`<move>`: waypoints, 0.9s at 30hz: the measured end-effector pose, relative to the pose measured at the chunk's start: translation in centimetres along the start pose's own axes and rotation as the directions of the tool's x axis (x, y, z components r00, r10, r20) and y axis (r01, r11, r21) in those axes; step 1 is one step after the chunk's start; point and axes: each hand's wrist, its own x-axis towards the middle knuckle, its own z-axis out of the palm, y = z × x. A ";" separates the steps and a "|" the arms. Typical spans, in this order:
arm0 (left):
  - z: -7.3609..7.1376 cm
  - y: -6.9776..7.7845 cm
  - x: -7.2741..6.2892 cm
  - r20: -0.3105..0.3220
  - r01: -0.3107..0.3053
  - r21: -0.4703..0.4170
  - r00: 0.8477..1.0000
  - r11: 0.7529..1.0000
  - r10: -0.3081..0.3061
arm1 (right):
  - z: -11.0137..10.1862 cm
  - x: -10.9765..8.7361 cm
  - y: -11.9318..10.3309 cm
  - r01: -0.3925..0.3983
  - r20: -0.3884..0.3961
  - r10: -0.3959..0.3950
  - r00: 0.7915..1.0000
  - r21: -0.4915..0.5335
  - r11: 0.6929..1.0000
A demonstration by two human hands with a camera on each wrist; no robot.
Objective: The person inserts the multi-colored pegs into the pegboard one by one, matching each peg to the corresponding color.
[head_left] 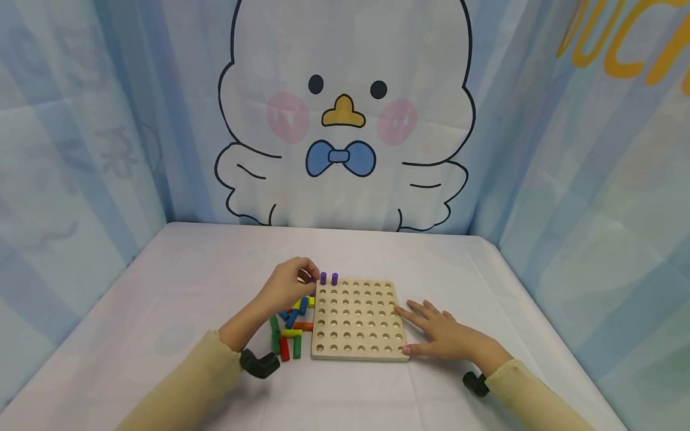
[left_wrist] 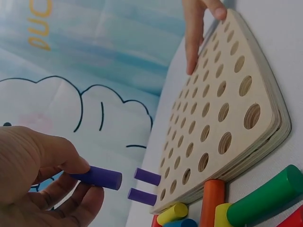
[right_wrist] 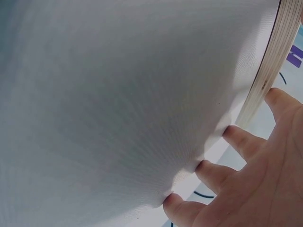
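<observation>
A square wooden pegboard [head_left: 360, 354] with rows of round holes lies flat on the table. Two purple pegs [head_left: 335, 279] stand upright in holes at its far left corner. Thumb and fingers of my left hand [head_left: 287, 282] pinch another purple peg [left_wrist: 103, 178], held by one end just beside the standing pair in the left wrist view. At the board's right side, my right hand [head_left: 446, 336] spreads its fingers. Its thumb and index finger touch the board's edge, while the other fingertips [right_wrist: 203, 166] rest on the cloth.
Loose pegs in several colours lie heaped along the board's left side, among them a green peg [left_wrist: 267, 196], an orange peg [left_wrist: 212, 203] and a red peg [head_left: 284, 348]. A white cloth [head_left: 205, 263] covers the table. Printed curtains [head_left: 582, 197] enclose its back and sides.
</observation>
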 end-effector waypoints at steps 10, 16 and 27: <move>0.3 0.1 1.3 -0.027 0.023 -0.125 0.999 0.992 -0.026 | -0.1 0.0 -0.1 -0.009 0.010 0.010 1.000 -0.008 1.000; 0.7 0.2 2.1 -0.036 0.014 -0.136 0.999 0.991 -0.019 | -0.1 0.0 -0.2 -0.013 0.009 0.013 1.000 -0.007 1.000; 1.9 0.2 3.5 -0.027 -0.034 -0.144 0.999 0.989 0.030 | -0.1 0.0 -0.1 -0.018 0.013 0.018 1.000 -0.005 1.000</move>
